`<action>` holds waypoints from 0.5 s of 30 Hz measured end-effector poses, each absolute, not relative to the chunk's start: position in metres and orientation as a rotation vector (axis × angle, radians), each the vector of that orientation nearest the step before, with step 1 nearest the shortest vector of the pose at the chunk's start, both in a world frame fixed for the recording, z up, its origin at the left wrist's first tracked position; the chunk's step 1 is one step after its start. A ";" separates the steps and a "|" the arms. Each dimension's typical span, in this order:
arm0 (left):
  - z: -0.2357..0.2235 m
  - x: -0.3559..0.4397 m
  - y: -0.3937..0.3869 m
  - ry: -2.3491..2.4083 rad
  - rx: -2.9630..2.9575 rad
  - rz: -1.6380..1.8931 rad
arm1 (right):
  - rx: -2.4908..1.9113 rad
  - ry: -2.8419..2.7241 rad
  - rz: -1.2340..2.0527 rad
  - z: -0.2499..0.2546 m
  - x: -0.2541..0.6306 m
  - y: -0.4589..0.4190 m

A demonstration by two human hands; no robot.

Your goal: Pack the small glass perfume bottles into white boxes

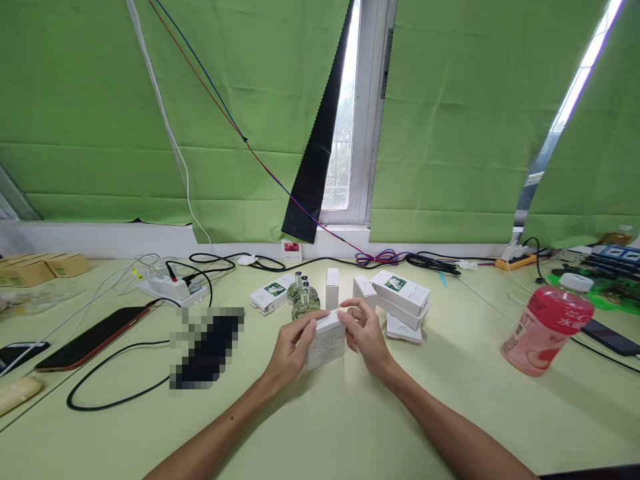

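Note:
A small white carton (327,348) with fine print on its side stands upright between my hands, just above or on the table. My left hand (289,347) grips its left edge, thumb on the near face. My right hand (369,337) pinches the top right corner of the carton with thumb and fingers. Just behind it are several round glass perfume bottles (305,307) with silver caps. A white box with a green flower picture (273,293) lies left of them. Another white box (332,287) stands upright behind the carton, and several more white boxes (404,297) are piled to the right.
A pink drink bottle (547,327) stands at the right, with a phone (610,337) behind it. Phones (95,337), a power strip (173,290) and looping black cable (120,407) occupy the left. Bundled wires (430,262) run along the wall under green blinds (450,133).

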State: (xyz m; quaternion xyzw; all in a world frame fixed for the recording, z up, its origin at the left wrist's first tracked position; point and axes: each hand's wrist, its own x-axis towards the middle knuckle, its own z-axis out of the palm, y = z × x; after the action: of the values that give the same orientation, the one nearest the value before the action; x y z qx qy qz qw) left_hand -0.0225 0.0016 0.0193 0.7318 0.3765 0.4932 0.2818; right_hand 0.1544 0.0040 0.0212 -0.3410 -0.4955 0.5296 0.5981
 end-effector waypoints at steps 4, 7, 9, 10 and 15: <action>0.021 -0.022 0.000 1.011 1.963 1.333 | -0.799 -1.160 1.223 0.021 0.155 0.004; 0.023 -0.021 -0.001 1.014 1.957 1.330 | -0.791 -1.162 1.225 0.020 0.155 0.005; 0.023 -0.021 -0.001 1.017 1.954 1.327 | -0.784 -1.161 1.224 0.019 0.155 0.006; 0.023 -0.021 -0.001 1.018 1.953 1.328 | -0.782 -1.160 1.224 0.018 0.155 0.007; 0.023 -0.021 -0.001 1.017 1.956 1.329 | -0.780 -1.157 1.221 0.019 0.154 0.007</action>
State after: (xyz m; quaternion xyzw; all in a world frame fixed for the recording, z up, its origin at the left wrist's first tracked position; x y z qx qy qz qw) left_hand -0.0214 -0.0008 0.0229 0.7293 0.3794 0.4958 0.2798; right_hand 0.1544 0.0068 0.0192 -0.3367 -0.4993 0.5266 0.6001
